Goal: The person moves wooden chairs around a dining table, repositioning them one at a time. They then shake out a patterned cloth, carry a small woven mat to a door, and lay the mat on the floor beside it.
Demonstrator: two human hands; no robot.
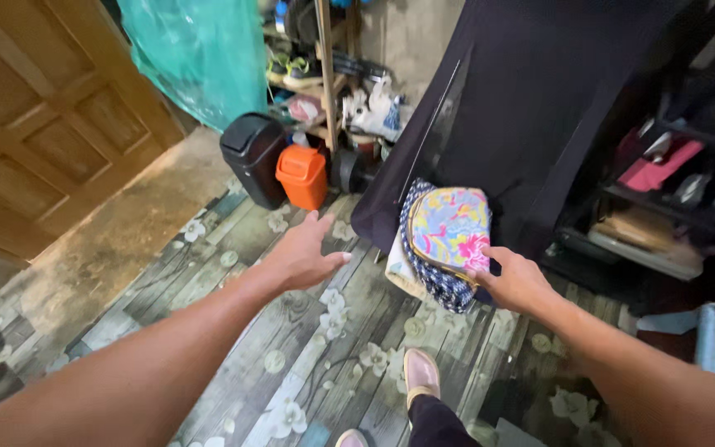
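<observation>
— Pink shoe (421, 374) and dark trouser leg are showing closest to the lens, on the flower-printed floor (208, 273). What are the fingers doing?

— Right-hand fingers (480, 273) are pressing together against the lower edge of the colourful floral pouch (450, 228), thumb lying on top; the right hand (516, 281) is pinching it. That pouch is resting on a stack of folded cloth (424, 273), with a dotted navy piece under it.

— And the other hand?

— Left hand (304, 252) is hanging open beside the pouch, fingers spread apart, touching nothing.

— Anything beyond the pouch?

— Behind it a dark hanging curtain (523, 124) is draping down; well off to its left an orange bin (301, 175) and a black bin (251, 157) are standing.

— Handling advice?

— I'd judge that bringing the open palm under the stack is keeping it from sliding.
</observation>
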